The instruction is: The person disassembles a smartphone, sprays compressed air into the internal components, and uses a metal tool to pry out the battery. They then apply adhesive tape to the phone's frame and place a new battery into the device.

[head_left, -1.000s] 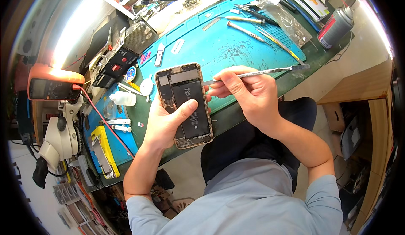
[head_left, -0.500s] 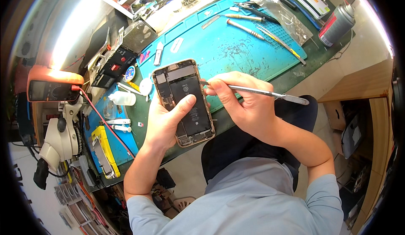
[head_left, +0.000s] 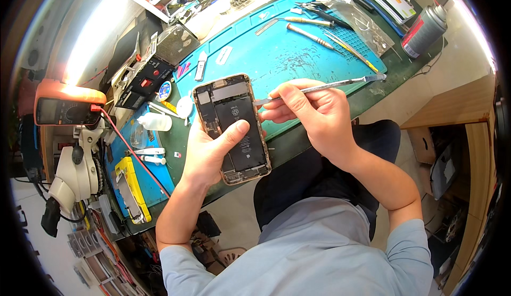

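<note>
An opened smartphone (head_left: 217,104) without its screen lies in my left hand (head_left: 208,149), its black battery (head_left: 246,139) and inner parts facing up. The left thumb presses on the battery while the other fingers are mostly hidden beneath the phone. My right hand (head_left: 319,112) pinches a slim metal pry tool (head_left: 340,84) between thumb and fingers. Its flat tip meets the phone's right edge beside the battery; whether it is under anything I cannot tell. The tool's other end points to the upper right, over the blue mat.
A blue work mat (head_left: 255,56) carries a screwdriver (head_left: 311,37), tweezers and pliers. At left are an orange multimeter (head_left: 69,110), a white bottle (head_left: 154,121) and a yellow-framed phone part (head_left: 133,189). A spray can (head_left: 426,31) stands at the far right.
My right hand has turned the pry tool so its far end swings up, from pointing slightly downward to pointing upper right. The phone and left hand stay nearly still.
</note>
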The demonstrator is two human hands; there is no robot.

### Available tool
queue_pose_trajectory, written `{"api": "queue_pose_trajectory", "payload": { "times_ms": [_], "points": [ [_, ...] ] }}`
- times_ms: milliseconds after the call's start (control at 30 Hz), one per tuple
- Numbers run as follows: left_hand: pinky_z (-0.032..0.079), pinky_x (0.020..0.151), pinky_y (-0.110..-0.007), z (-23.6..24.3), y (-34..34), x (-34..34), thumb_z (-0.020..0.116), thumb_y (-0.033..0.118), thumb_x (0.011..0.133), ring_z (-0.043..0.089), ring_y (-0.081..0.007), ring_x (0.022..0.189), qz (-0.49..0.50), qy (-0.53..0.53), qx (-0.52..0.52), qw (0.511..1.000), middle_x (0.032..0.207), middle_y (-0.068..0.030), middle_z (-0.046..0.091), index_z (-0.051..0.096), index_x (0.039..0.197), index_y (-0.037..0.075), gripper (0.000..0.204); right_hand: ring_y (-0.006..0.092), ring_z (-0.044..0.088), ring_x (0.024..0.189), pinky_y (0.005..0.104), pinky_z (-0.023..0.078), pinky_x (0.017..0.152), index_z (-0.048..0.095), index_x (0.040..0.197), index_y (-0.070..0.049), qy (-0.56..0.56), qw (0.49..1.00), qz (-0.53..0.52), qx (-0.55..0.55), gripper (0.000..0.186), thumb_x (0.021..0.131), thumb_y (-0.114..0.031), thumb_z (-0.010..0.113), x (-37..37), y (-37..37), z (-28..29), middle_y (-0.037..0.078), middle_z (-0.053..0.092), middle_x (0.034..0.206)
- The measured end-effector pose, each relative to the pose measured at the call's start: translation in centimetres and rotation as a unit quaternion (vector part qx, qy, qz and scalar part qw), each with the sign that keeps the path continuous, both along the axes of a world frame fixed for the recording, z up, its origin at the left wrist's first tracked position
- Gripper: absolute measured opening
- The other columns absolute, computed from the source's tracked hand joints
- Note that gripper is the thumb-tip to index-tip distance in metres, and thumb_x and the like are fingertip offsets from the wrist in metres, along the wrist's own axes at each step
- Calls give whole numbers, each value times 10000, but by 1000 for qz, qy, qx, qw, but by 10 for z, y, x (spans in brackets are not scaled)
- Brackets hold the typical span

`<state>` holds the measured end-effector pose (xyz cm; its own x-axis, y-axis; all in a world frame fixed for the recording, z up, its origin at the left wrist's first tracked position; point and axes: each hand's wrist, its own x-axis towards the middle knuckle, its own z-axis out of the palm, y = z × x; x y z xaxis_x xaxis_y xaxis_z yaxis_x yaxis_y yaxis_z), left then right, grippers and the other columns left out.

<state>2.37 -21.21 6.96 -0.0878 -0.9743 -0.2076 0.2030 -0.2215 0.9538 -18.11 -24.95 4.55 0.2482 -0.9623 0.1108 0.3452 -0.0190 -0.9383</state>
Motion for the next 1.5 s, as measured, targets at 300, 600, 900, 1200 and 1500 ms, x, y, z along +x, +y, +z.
{"api": "queue_pose_trajectory", "payload": {
  "times_ms": [300, 600, 900, 1200, 1500],
  "points": [
    [632, 818, -382, 3, -1, -6, 702, 106, 950, 714, -239, 1003, 20, 20, 0, 1000, 1226, -164, 670, 497, 1352, 2, 463, 176, 754, 844, 269, 599, 716, 705, 1006, 64, 188, 959, -82, -194, 172, 1007, -89, 626, 6, 5, -2, 129, 751, 939],
    [633, 859, -425, 2, -1, -4, 601, 304, 1023, 700, -274, 1060, 13, 16, -28, 999, 1274, -199, 635, 469, 1372, -5, 484, 216, 752, 881, 304, 619, 786, 667, 1071, 80, 1, 1000, 3, -16, 252, 1054, -143, 551, 6, 4, 3, 177, 745, 966],
    [636, 850, -413, 0, -3, -2, 566, 490, 998, 713, -244, 1019, -7, 28, -22, 999, 1256, -178, 644, 488, 1372, -31, 646, 159, 751, 841, 265, 606, 723, 716, 1042, 81, 75, 986, -70, -134, 242, 1012, -144, 630, 11, 9, -6, 108, 764, 901],
    [638, 838, -404, 2, -2, -1, 565, 570, 964, 715, -241, 1003, -15, 36, -11, 999, 1264, -178, 637, 490, 1372, -41, 739, 230, 751, 899, 315, 622, 796, 673, 1083, 76, -51, 998, 27, -2, 272, 1054, -169, 560, 2, 4, 3, 191, 745, 961],
    [640, 810, -426, -4, -1, -3, 562, 540, 979, 721, -283, 978, -21, 25, -33, 999, 1253, -186, 642, 459, 1389, -30, 711, 217, 750, 893, 304, 614, 804, 669, 1099, 82, 59, 993, -50, -87, 231, 1045, -118, 566, 6, 9, -3, 169, 746, 965]
  ]
}}
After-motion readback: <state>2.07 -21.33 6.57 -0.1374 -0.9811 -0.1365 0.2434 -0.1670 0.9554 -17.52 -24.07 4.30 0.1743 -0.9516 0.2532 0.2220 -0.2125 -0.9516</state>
